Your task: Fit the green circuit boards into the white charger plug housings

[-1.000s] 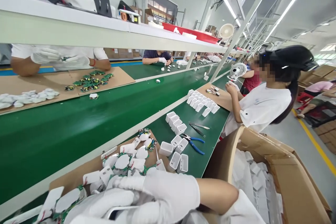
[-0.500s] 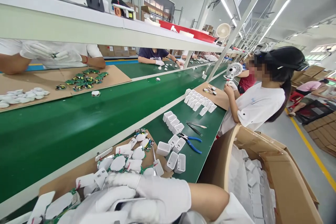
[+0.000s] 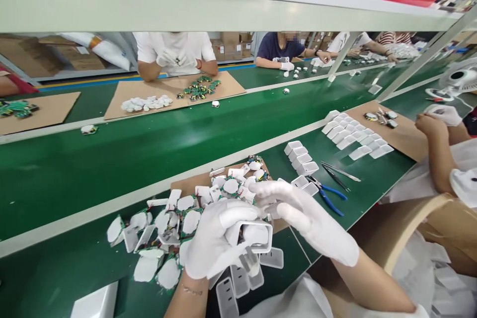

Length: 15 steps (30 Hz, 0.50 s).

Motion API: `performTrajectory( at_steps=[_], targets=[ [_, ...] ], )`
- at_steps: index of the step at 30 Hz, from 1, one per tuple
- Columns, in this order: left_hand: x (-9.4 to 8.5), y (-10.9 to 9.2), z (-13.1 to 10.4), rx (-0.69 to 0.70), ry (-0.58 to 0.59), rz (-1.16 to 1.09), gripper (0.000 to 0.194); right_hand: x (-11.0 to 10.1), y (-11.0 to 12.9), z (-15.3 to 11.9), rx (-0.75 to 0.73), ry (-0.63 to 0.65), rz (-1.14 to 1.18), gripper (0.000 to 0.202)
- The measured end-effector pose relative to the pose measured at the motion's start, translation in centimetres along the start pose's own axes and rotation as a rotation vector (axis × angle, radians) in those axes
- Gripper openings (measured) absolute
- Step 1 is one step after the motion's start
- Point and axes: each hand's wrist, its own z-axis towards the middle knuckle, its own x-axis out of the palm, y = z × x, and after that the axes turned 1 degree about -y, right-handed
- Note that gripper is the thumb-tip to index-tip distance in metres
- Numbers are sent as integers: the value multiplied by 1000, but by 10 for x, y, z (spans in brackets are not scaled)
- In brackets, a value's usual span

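My left hand [image 3: 216, 236], in a white glove, is wrapped round a white plastic housing [image 3: 270, 239]. The housing's open end faces me, and a white-topped part shows inside it. My right hand [image 3: 298, 206], also gloved, is just beyond and to the right of the housing, with its fingers stretched out and the thumb apart. Nothing shows in its grasp; its fingertips partly overlap the pile behind. Green circuit boards with white pads [image 3: 191, 222] lie heaped to the left and behind my hands. Below the held housing are several empty white housings [image 3: 239, 280].
Blue-handled pliers [image 3: 331, 198] and tweezers [image 3: 337, 179] lie right, beside rows of white housings [image 3: 302, 161]. A green conveyor belt [image 3: 156, 151] runs behind. A cardboard box [image 3: 395, 238] stands at lower right. A shelf [image 3: 186, 7] crosses overhead. Co-workers sit opposite and to the right.
The view has swung from right to left and down toward the bench. My right hand has lifted off to the right side of the held housing, and the left hand now shows clearly.
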Motion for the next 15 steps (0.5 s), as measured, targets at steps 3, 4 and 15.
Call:
performTrajectory(
  at_steps=[3, 4, 15],
  targets=[
    [-3, -1, 0, -9, -13, 32, 29, 0, -1, -7, -297, -36, -269, 18],
    [-4, 0, 0, -22, -8, 44, 30, -1, -1, -9, -402, -28, -374, 24],
    [-4, 1, 0, -105, 38, 65, 25, 0, 4, -7, -522, 117, -751, 40]
  ],
)
